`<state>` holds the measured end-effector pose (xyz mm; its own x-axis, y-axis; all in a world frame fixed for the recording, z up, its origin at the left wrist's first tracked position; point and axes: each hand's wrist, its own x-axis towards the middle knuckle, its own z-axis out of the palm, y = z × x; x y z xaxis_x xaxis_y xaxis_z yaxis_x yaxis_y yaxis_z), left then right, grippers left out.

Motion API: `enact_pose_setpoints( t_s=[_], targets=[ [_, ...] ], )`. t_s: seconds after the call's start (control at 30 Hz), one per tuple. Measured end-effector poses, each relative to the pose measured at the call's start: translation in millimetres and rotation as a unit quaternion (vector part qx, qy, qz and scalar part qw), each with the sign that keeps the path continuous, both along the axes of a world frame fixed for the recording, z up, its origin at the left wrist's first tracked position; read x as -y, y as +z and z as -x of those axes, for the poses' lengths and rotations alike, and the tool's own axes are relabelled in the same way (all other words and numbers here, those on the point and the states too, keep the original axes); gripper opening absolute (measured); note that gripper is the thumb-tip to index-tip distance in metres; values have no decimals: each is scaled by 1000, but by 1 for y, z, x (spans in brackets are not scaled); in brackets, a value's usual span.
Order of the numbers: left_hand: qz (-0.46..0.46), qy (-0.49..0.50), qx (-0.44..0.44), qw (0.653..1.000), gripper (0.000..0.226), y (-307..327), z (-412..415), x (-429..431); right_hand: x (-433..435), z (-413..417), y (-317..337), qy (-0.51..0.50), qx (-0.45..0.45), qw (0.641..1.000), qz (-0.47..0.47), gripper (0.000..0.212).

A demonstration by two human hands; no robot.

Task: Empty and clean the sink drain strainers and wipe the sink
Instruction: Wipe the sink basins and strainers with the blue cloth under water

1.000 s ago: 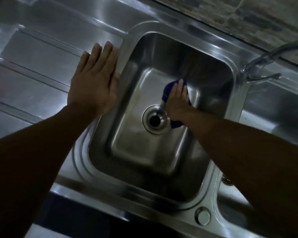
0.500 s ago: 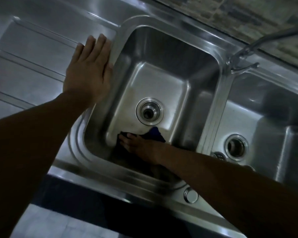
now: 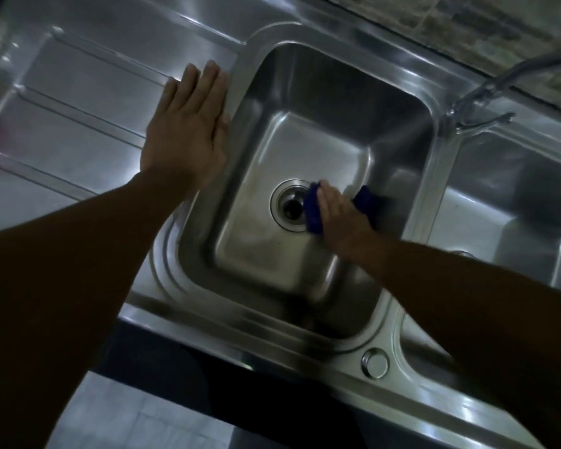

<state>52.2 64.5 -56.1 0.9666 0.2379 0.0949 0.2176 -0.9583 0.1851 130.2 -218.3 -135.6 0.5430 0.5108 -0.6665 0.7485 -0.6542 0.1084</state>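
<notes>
Right hand (image 3: 336,215) moved up beside drain (image 3: 292,205), flat fingers (image 3: 324,196) pressing blue cloth (image 3: 312,212), left hand (image 3: 185,131) spread flat on drainboard (image 3: 78,102)

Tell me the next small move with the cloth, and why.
Probably sweep the blue cloth around the drain ring: the right hand presses it on the basin floor against the ring's right edge, while the left hand rests flat on the drainboard.
</notes>
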Motion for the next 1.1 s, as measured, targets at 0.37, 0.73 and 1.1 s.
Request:
enact_pose_setpoints(
  t_s=[0.37, 0.73, 1.1],
  targets=[
    [1, 6, -16, 1000, 58, 2, -3, 2, -104, -41, -17, 0, -52, 989, -140, 90],
    [4, 11, -26, 1000, 55, 16, -3, 10, -55, 57, -44, 226, -62, 928, -290, 56],
    [13, 0, -27, 1000, 55, 8, -1, 3, -91, -47, -32, -5, 12, 992, -129, 97]
  ],
)
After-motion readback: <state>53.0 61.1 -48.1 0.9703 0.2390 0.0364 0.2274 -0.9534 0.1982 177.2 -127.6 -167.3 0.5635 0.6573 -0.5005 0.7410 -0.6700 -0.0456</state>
